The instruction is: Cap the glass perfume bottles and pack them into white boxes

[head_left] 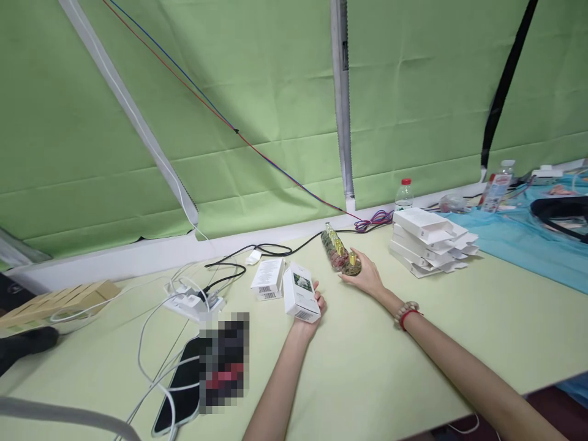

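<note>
A white printed carton (301, 293) with a flower picture on its face is held tilted in my left hand (320, 301), whose fingers wrap its right side. Just left of it, a second white box (267, 279) with barcodes lies on the table. My right hand (366, 277) is closed around a small round glass bottle (352, 266) with a gold-coloured cap. Beyond that bottle runs a row of similar small bottles (334, 247), greenish at the far end and reddish at the near end. The bottles' contents are too small to make out.
Flattened white cartons (420, 242) are stacked at the right, with a red-capped plastic bottle (404, 196) behind. A power strip (190, 303), loose cables and a phone (181, 383) occupy the left. Brown boxes (59, 303) lie farther left; blue cloth (533, 239) covers the right side.
</note>
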The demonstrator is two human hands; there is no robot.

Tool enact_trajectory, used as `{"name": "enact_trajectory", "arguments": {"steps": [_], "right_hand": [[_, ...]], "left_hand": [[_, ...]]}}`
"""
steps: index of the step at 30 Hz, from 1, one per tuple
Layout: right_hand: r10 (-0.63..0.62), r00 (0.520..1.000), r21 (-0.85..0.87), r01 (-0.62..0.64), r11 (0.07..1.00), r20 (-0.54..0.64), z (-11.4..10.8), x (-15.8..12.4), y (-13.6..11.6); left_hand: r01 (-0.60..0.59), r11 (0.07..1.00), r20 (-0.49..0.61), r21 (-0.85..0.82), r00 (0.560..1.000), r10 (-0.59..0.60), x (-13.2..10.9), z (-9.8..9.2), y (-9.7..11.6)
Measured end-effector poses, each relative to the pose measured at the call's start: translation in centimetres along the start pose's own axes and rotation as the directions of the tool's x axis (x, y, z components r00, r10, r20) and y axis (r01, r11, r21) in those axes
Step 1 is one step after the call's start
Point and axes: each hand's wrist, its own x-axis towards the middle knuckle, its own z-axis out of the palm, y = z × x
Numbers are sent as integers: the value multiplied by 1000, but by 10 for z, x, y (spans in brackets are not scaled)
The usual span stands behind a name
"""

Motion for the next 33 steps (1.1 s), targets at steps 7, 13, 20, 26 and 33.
{"name": "enact_trajectory", "arguments": {"steps": [7, 13, 20, 26, 33], "right_hand": [[180, 951, 221, -124, 967, -251, 33, 24, -25], [209, 963, 184, -177, 967, -171, 42, 35, -30], [257, 962, 58, -253, 966, -92, 34, 42, -41], [282, 958, -41, -284, 958, -47, 23, 46, -39], [339, 941, -72, -338, 938, 6, 8, 52, -28]], "left_hand": [[-19, 1000, -33, 0, 999, 19, 1, -4, 0], [2, 1000, -58, 31, 998, 0, 0, 2, 2], [25, 999, -73, 41, 997, -22, 3, 3, 3], [23, 999, -88, 31, 996, -20, 0, 5, 2], [37, 999, -48, -5, 998, -37, -2, 5, 2]]}}
